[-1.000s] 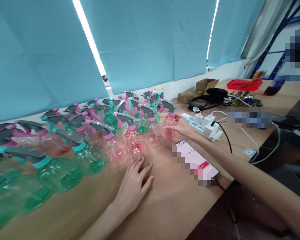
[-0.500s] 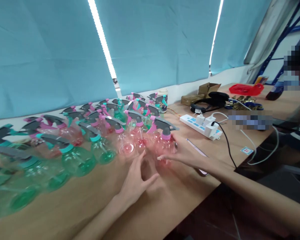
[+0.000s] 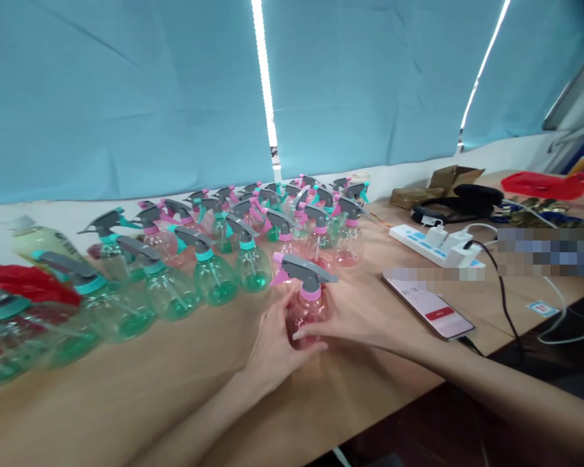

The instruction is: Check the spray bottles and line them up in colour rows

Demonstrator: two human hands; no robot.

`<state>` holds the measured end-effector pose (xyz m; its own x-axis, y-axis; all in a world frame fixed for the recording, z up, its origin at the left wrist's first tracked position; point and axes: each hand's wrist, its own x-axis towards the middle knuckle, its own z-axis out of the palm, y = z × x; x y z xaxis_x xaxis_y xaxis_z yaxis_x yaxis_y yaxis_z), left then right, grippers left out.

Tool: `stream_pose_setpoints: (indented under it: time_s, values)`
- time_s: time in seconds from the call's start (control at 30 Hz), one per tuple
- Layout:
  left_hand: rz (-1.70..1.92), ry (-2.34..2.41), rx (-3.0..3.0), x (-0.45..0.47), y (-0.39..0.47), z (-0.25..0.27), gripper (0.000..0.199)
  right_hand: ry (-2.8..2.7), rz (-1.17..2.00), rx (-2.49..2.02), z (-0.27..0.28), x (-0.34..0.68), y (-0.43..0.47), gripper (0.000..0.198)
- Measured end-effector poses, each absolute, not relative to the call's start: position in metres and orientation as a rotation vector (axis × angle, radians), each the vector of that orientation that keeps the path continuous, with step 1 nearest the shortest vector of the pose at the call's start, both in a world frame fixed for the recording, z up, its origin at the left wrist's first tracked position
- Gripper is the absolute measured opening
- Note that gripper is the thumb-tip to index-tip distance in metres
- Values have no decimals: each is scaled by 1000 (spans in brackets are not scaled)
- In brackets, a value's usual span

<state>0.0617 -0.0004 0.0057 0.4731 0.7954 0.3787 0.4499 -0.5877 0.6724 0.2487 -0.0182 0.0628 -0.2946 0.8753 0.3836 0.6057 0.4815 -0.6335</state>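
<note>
A pink spray bottle with a grey and pink trigger head stands upright on the wooden table, in front of the other bottles. Around its left side curls my left hand, thumb across the front. My right hand wraps the right side, its thumb also over the front, so both hands hold the bottle's round body. Behind them, several pink spray bottles are grouped. A row of green spray bottles runs off to the left.
To the right lie a phone with a cable and a white power strip with plugs. Headphones, a cardboard box and a red plastic item are farther back. Red plastic sits at far left.
My view has swung left. My left hand, apart from the pink bottle before, now grips it along with the right, and the bottle is nearer and clear of the pink group.
</note>
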Motion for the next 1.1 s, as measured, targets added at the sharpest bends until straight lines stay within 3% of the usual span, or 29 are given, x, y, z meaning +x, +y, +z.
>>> stream_pose_setpoints:
  time_s: [0.33, 0.57, 0.7, 0.9, 1.1]
  values:
    - [849, 940, 2370, 47, 0, 12, 90, -1936, 790, -1094, 80, 240, 9, 39]
    - [616, 1006, 2536, 27, 3, 8, 87, -1859, 511, -1258, 71, 233, 2, 32]
    - [443, 1153, 2677, 11, 2, 5, 75, -1866, 475, -1260, 68, 236, 5, 35]
    - [355, 1191, 2748, 9, 1, 3, 70, -1911, 394, -1276, 54, 252, 3, 20]
    - [364, 1193, 2741, 11, 1, 1, 70, -1829, 391, -1291, 60, 240, 11, 28]
